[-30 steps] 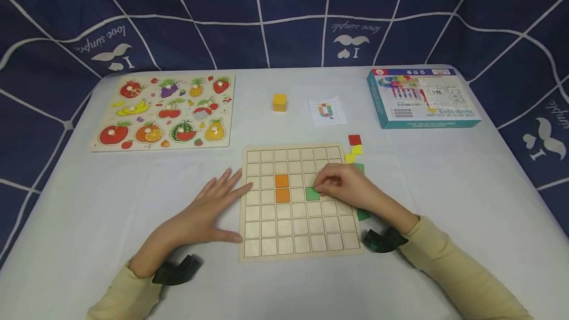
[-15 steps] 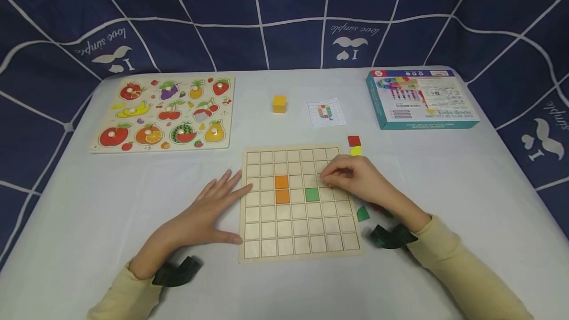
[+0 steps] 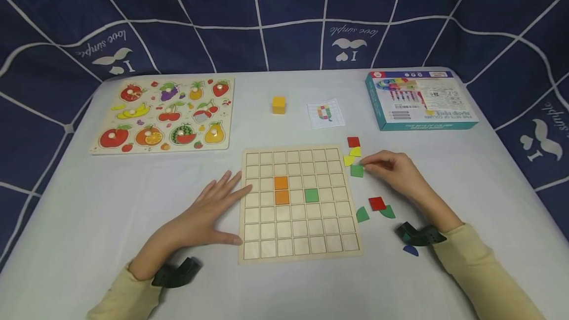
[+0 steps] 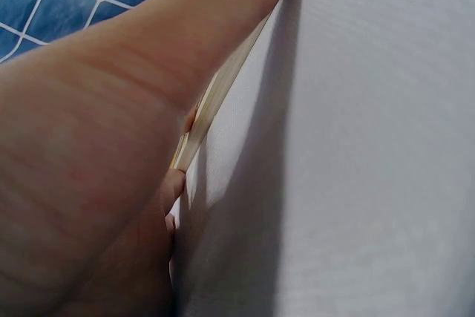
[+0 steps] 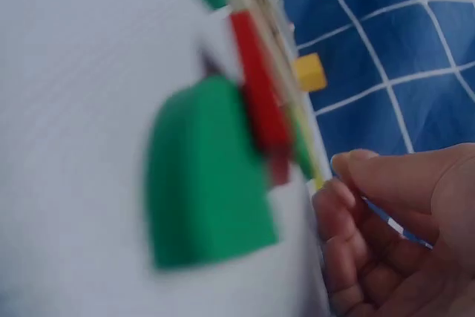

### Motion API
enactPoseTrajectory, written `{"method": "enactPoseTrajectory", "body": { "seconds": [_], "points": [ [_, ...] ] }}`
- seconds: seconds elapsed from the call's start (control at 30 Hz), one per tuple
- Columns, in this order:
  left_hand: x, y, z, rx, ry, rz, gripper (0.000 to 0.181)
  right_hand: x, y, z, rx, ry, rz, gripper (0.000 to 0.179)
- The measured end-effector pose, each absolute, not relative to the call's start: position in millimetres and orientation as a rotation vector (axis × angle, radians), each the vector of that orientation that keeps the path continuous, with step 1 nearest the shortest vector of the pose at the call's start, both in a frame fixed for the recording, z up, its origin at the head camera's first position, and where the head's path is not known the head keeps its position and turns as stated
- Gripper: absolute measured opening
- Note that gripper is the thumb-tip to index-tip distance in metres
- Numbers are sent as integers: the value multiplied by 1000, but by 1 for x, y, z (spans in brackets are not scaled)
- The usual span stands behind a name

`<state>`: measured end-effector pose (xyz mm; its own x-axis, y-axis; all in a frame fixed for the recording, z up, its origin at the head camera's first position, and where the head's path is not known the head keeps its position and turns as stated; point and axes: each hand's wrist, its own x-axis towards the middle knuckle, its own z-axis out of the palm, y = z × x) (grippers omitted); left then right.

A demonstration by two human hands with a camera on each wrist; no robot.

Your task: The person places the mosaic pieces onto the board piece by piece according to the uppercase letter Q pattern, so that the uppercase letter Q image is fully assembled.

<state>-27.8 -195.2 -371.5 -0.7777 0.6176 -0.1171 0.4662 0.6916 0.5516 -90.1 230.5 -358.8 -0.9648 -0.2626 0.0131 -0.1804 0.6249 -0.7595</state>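
In the head view, a wooden grid board lies on the table with two orange square tiles and one green square tile in its cells. My left hand lies with spread fingers at the board's left edge, its fingertips and thumb touching it; in the left wrist view its palm hides most of the board. My right hand is off the board's right side, fingers loosely bent. Its fingertips are beside another green square tile lying on the cloth. Nothing shows between thumb and index finger in the right wrist view.
Right of the board lie red tiles, yellow quarter-round tiles, green quarter-round tiles and a blue tile. Behind are a fruit puzzle, a yellow cube, a pattern card and a box.
My right hand has left the green tile on the board and moved right, over to the loose tiles, uncovering several of them. The left hand stays where it was.
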Motion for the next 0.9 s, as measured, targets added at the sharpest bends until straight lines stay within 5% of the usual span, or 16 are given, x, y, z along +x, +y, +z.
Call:
{"method": "enactPoseTrajectory", "body": {
  "seconds": [0.9],
  "points": [
    [-28,-196,-371,847,2606,695,109,-86,222,-373,-509,2916,-1126,27]
  ]
}}
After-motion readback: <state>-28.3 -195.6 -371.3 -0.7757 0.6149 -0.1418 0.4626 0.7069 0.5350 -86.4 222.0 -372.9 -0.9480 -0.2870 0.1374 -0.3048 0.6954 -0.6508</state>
